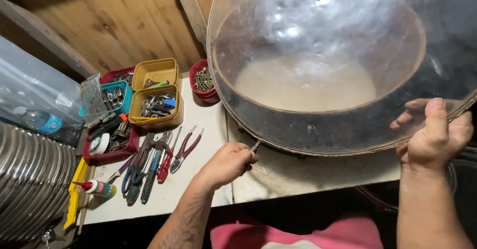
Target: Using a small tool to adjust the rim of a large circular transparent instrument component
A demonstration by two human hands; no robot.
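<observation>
A large round clear plastic sheet (323,40) is held up tilted over a round wooden-rimmed frame (278,147) that lies on the white table (198,179). My right hand (435,132) is shut on the sheet's lower right edge, thumb on top and fingers seen through the plastic. My left hand (226,164) is shut on a small metal tool (255,147) whose tip touches the frame's near rim. Through the sheet the frame's pale inside shows.
Pliers, cutters and screwdrivers (159,162) lie left of my left hand. Yellow, teal and red trays of screws and parts (154,97) stand behind them, with a red cup of screws (202,82). A glue bottle (97,188) and ribbed metal duct (30,179) are at the far left.
</observation>
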